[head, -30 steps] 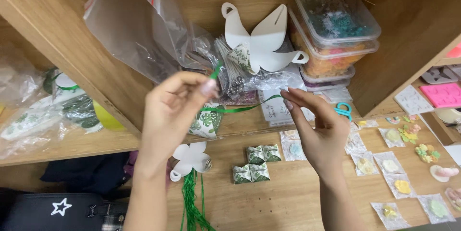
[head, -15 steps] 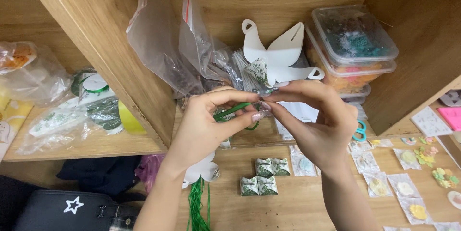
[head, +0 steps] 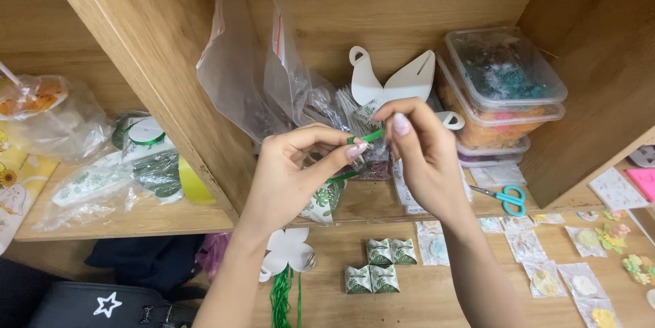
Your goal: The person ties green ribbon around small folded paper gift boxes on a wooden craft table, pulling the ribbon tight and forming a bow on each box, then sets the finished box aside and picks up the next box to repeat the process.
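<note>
Head view is showing the left hand (head: 290, 171) and the right hand (head: 423, 154) raised close together in front of a wooden shelf (head: 170, 215), both pinching a thin green ribbon strip (head: 372, 136) between thumb and fingertips. The strip is lying between the two hands, just in front of a white card cut-out with looped handles (head: 399, 82). Four small folded leaf-print paper boxes (head: 380, 265) are sitting on the table below, with teal-handled scissors (head: 503, 197) lying to the right.

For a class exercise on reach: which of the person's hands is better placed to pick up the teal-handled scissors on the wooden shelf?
Probably the right hand. The teal-handled scissors lie to its right, while the left hand would have to cross over. Both hands currently pinch the thin green strip.
</note>
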